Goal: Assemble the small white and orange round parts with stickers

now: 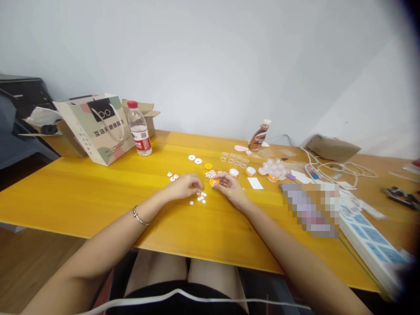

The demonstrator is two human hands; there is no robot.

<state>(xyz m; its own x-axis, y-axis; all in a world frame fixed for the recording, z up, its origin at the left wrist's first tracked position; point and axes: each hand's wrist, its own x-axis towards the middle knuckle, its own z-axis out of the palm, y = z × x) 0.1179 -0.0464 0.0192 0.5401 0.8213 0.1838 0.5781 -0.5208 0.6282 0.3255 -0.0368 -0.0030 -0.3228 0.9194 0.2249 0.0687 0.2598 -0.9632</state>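
My right hand [231,191] pinches a small round orange plastic piece [214,182] between thumb and fingers, with a white bit showing on it. To its left my left hand [185,187] is bent downward, fingers curled together at the edge of several small white discs [199,199]. Whether a disc is between those fingertips is too small to tell. Left of that hand lie a few white pegged pieces [173,177]. Beyond the hands are white rings [192,157], another orange disc [208,166] and white lattice-like pieces [210,174].
Clear cups [234,158], white-and-orange round parts [250,171] and a clear plastic cluster [272,168] stand right. A brown bottle [260,134] is behind. Left are a water bottle [139,129] and paper bag [101,131]. Cables [324,164] and a power strip [369,238] line the right.
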